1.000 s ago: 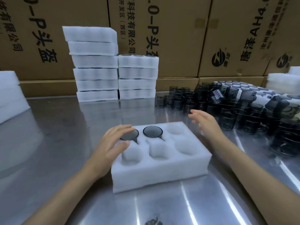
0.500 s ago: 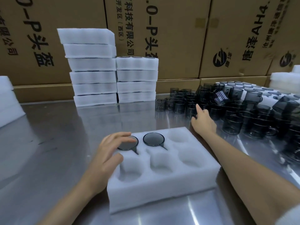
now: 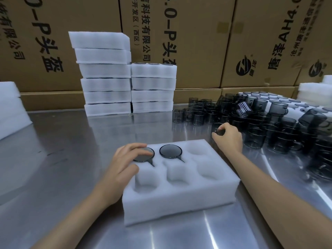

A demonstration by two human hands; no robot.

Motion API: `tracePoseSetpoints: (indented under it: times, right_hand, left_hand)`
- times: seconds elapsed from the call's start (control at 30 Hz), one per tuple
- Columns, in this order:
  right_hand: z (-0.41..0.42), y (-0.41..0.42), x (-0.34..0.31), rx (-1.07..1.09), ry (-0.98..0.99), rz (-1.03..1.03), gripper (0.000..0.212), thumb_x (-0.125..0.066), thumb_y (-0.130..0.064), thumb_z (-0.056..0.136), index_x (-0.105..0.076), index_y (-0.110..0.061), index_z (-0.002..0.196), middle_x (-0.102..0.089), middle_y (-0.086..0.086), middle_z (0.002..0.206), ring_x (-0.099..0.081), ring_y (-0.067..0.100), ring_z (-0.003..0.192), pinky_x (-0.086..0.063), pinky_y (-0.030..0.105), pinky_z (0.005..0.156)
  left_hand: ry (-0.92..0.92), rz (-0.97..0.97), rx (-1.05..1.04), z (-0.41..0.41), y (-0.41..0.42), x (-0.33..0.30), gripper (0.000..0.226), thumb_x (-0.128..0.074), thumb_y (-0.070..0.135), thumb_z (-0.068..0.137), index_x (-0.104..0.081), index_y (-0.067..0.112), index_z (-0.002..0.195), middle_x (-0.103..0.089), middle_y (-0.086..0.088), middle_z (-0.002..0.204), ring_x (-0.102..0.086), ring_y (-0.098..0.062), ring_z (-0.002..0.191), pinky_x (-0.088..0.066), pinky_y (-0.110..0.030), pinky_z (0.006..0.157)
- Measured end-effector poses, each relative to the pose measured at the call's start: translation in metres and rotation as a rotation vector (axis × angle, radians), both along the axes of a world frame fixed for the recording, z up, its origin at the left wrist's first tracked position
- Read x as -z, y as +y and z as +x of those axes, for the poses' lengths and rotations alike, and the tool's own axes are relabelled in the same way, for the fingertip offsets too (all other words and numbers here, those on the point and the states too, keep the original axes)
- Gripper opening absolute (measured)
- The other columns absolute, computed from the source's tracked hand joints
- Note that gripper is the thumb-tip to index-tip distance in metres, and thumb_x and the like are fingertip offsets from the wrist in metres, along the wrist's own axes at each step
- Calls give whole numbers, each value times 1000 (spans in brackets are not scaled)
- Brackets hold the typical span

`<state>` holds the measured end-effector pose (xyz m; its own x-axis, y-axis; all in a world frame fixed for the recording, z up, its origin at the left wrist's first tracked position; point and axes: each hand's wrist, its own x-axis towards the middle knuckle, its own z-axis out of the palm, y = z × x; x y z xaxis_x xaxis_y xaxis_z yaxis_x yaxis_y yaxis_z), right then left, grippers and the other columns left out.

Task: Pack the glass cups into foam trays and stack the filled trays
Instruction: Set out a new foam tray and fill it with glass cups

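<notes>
Head view, left hand [image 3: 124, 164] resting flat on foam tray [image 3: 179, 194], right hand [image 3: 228, 137] gripping a glass cup [image 3: 216, 129]

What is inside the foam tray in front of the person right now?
The foam tray holds two dark glass cups in its far row, the left one partly under the left hand. The other four pockets look empty; their depths are unclear.

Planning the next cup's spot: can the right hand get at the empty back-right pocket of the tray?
Probably yes: the right hand grips a cup just beyond the tray, nothing covers that pocket.
</notes>
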<state>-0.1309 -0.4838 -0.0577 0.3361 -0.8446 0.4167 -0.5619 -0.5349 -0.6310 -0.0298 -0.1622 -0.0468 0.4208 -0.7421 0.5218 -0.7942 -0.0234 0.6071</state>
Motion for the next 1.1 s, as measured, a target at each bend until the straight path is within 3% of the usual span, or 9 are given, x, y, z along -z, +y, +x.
tracePoseSetpoints:
  times: [0.17, 0.3, 0.47, 0.57, 0.67, 0.73, 0.87, 0.97, 1.1]
  right_hand:
    - [-17, 21, 0, -51, -88, 90, 28, -70, -35, 77, -51, -25, 95, -48, 3, 111, -54, 21, 84, -41, 31, 70]
    - [-31, 41, -1, -68, -72, 97, 59, -73, -49, 72, -50, -29, 123, -33, -4, 108, -46, 17, 93, -38, 29, 70]
    - [-41, 59, 0, 35, 61, -67, 60, -69, -58, 69, -49, -19, 110, -36, 3, 118, -33, 26, 114, -31, 37, 94]
    - [-45, 60, -2, 10, 151, -26, 67, -65, -62, 71, -46, -18, 118, -44, 3, 127, -36, 27, 118, -29, 40, 98]
    - [-51, 50, -12, -233, 45, 292, 76, -66, -54, 76, -35, -21, 137, -43, 0, 139, -43, 21, 120, -37, 38, 93]
    - [-56, 47, -18, -406, 3, 406, 69, -68, -39, 80, -36, -24, 140, -44, -1, 139, -46, 16, 114, -37, 31, 87]
    - [-57, 49, -19, -417, 89, 216, 53, -72, -34, 78, -52, -26, 127, -59, -2, 118, -55, 16, 105, -44, 33, 86]
    - [-57, 62, -26, -265, -97, 79, 50, -76, -49, 69, -50, -28, 106, -60, -11, 95, -58, 14, 87, -49, 37, 75]
    - [-55, 82, -43, -401, -538, 141, 46, -76, -49, 68, -43, -33, 96, -57, -7, 84, -60, 16, 79, -53, 36, 66]
  left_hand:
    - [20, 2, 6, -3, 1, -3, 45, -36, 14, 69, -60, 32, 102, -49, 13, 126, -33, 4, 120, -19, -5, 97]
    - [57, 20, -5, -5, 2, -4, 44, -35, 15, 69, -60, 32, 101, -48, 13, 128, -36, -9, 121, -19, -5, 97]
    - [72, 31, 1, -7, 4, -7, 43, -34, 17, 70, -59, 33, 101, -48, 11, 129, -36, -10, 123, -20, -4, 97]
    - [79, 38, -9, -9, 6, -8, 44, -34, 17, 70, -60, 29, 103, -48, 9, 130, -35, -10, 124, -19, -4, 97]
    - [84, 43, -13, -9, 6, -9, 44, -34, 17, 70, -60, 28, 103, -48, 8, 131, -35, -11, 125, -19, -5, 98]
    - [87, 43, -11, -9, 5, -8, 43, -34, 17, 70, -60, 29, 102, -48, 8, 131, -35, -11, 125, -19, -5, 98]
    - [101, 36, -13, -10, 5, -8, 42, -34, 18, 70, -59, 31, 100, -48, 6, 132, -35, -12, 126, -21, -12, 100]
    - [106, 38, -13, -10, 4, -8, 41, -34, 18, 70, -59, 31, 100, -48, 6, 132, -34, -13, 127, -21, -18, 101]
    - [106, 35, -22, -11, 4, -9, 41, -34, 19, 70, -60, 29, 100, -48, 5, 132, -34, -14, 127, -21, -19, 102]
